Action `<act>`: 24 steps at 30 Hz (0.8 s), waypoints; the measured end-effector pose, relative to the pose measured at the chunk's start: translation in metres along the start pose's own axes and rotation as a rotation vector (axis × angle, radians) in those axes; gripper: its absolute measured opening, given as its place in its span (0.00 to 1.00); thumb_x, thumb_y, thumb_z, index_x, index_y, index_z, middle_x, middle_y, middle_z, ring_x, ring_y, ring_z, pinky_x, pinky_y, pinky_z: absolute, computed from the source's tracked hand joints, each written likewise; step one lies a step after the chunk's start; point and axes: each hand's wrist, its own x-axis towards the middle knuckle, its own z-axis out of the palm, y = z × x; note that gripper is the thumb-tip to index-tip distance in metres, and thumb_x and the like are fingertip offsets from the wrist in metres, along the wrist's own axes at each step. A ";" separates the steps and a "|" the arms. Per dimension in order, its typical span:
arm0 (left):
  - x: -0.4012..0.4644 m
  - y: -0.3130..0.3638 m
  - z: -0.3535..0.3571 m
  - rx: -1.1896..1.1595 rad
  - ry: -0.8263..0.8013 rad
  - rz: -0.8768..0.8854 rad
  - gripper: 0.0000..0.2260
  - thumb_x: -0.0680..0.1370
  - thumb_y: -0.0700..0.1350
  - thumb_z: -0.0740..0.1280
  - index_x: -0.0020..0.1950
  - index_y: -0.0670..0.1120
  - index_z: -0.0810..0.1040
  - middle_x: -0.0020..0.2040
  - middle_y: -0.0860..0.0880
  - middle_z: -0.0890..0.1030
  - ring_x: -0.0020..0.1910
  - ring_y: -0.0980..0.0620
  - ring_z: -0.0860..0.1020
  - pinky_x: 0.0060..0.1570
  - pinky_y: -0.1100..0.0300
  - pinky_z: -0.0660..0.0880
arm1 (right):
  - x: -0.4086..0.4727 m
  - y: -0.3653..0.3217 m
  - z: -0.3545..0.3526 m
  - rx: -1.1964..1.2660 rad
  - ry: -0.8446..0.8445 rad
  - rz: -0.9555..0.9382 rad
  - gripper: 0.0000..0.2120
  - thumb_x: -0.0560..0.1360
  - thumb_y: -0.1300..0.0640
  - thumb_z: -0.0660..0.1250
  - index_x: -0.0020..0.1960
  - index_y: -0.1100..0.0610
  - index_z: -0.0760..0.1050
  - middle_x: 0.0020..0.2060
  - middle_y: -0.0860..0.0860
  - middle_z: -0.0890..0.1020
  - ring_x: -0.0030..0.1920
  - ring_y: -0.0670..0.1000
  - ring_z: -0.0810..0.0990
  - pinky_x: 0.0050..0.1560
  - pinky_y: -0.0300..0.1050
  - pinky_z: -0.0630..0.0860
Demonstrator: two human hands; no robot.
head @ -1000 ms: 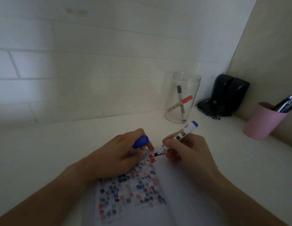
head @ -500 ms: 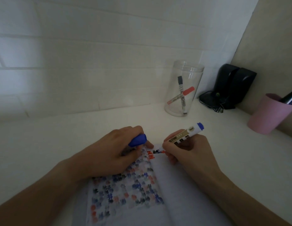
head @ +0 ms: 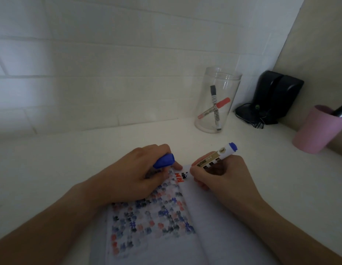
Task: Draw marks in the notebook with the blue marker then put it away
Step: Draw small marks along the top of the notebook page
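An open notebook (head: 214, 226) lies on the white desk, its left page covered with small blue, red and black marks. My right hand (head: 219, 175) grips the blue marker (head: 216, 157), barrel slanting up to the right, tip down at the page's top edge near the spine and hidden by my fingers. My left hand (head: 139, 175) rests on the top of the left page and holds the marker's blue cap (head: 164, 161) between its fingers.
A clear plastic jar (head: 217, 73) with a red and a black marker inside stands at the back. Black speakers (head: 277, 96) with cables sit in the far right corner. A pink cup (head: 317, 131) holding pens is at the right edge.
Both hands stay at the top of the page. The marker has tilted flatter and its tip has shifted slightly along the top edge. The camera view has drifted a little.
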 end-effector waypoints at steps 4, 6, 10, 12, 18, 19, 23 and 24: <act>-0.001 -0.001 0.000 -0.001 -0.003 0.002 0.16 0.81 0.37 0.69 0.46 0.56 0.68 0.44 0.81 0.73 0.40 0.72 0.74 0.41 0.77 0.67 | 0.001 0.000 0.000 0.003 0.033 -0.012 0.07 0.65 0.49 0.74 0.41 0.51 0.84 0.33 0.50 0.87 0.34 0.46 0.86 0.41 0.46 0.85; -0.001 -0.001 0.000 -0.001 -0.001 0.005 0.14 0.81 0.37 0.69 0.46 0.55 0.69 0.44 0.81 0.73 0.40 0.72 0.74 0.42 0.77 0.67 | 0.001 0.001 -0.001 0.029 0.029 -0.013 0.05 0.67 0.52 0.75 0.41 0.52 0.84 0.32 0.50 0.87 0.34 0.47 0.86 0.42 0.48 0.86; -0.001 0.000 0.000 -0.003 -0.004 0.008 0.14 0.81 0.37 0.69 0.46 0.54 0.70 0.44 0.81 0.74 0.40 0.71 0.75 0.42 0.77 0.67 | 0.000 -0.001 -0.001 0.008 0.008 -0.006 0.09 0.65 0.48 0.74 0.42 0.51 0.84 0.34 0.50 0.87 0.35 0.47 0.86 0.42 0.49 0.86; -0.001 -0.001 0.000 -0.001 -0.004 0.014 0.13 0.81 0.37 0.69 0.46 0.54 0.70 0.44 0.81 0.74 0.39 0.70 0.74 0.41 0.76 0.67 | 0.000 -0.001 -0.001 0.007 0.000 -0.014 0.08 0.64 0.49 0.73 0.40 0.52 0.85 0.33 0.51 0.87 0.34 0.49 0.86 0.41 0.51 0.86; -0.001 -0.003 0.001 -0.002 0.004 0.023 0.10 0.81 0.37 0.69 0.47 0.50 0.73 0.44 0.80 0.74 0.39 0.70 0.74 0.41 0.76 0.67 | 0.000 -0.002 -0.001 0.006 0.011 -0.023 0.11 0.63 0.46 0.73 0.41 0.52 0.84 0.33 0.52 0.87 0.34 0.49 0.86 0.41 0.49 0.86; -0.001 -0.003 0.001 -0.005 0.006 0.023 0.11 0.81 0.36 0.69 0.47 0.51 0.72 0.44 0.80 0.74 0.40 0.70 0.75 0.41 0.76 0.67 | 0.000 -0.002 -0.001 -0.002 0.012 -0.023 0.10 0.64 0.47 0.73 0.41 0.53 0.84 0.33 0.52 0.87 0.34 0.49 0.86 0.40 0.48 0.86; -0.001 -0.003 0.001 -0.010 0.004 0.016 0.14 0.80 0.35 0.69 0.46 0.52 0.71 0.44 0.81 0.74 0.39 0.71 0.74 0.41 0.76 0.67 | 0.002 0.001 -0.001 0.026 0.031 -0.014 0.05 0.67 0.53 0.74 0.41 0.53 0.83 0.33 0.51 0.86 0.33 0.48 0.85 0.39 0.46 0.85; -0.001 -0.003 0.001 -0.008 0.003 0.012 0.14 0.80 0.34 0.69 0.46 0.52 0.70 0.43 0.81 0.74 0.39 0.71 0.74 0.41 0.76 0.67 | 0.002 0.001 -0.002 0.049 0.027 -0.013 0.03 0.68 0.55 0.75 0.41 0.53 0.84 0.32 0.52 0.86 0.33 0.48 0.85 0.40 0.46 0.84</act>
